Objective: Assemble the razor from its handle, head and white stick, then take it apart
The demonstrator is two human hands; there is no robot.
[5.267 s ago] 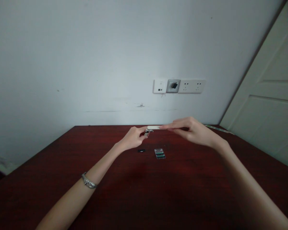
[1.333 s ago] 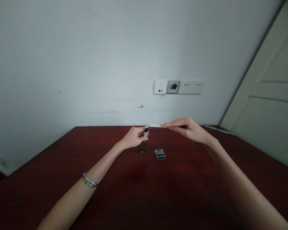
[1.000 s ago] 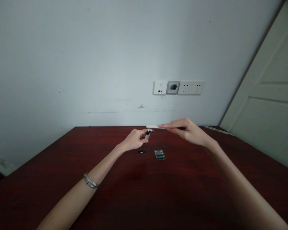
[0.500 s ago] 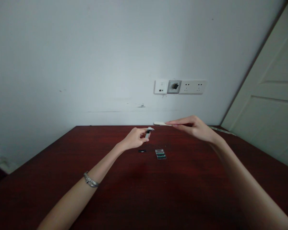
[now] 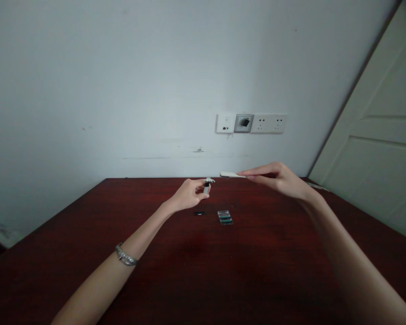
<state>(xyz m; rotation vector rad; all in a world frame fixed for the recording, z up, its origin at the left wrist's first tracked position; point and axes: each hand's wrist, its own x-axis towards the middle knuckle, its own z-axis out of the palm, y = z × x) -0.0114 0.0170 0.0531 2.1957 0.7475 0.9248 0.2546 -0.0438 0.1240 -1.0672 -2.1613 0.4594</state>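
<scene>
My left hand (image 5: 188, 195), wearing a silver bracelet at the wrist, pinches a small upright piece with a light grey body (image 5: 206, 188), a black band and a jagged whitish top. What kind of thing it is, I cannot make out. My right hand (image 5: 279, 180) grips a slim white stick-like tool (image 5: 229, 174) between thumb and fingers. It is held level, with its wider end, dark underneath, pointing left. That end is a short gap to the right of the whitish top. Both hands are raised above the table.
On the dark red wooden table (image 5: 196, 266) lie a clear plastic case (image 5: 225, 217) with green strips inside and a small black piece (image 5: 199, 213). Behind stands a white wall with sockets (image 5: 267, 123). A pale panelled door (image 5: 382, 131) is at right.
My right hand and the white tool have shifted slightly right, widening the gap to the piece in my left hand. The whole view has moved a little too.
</scene>
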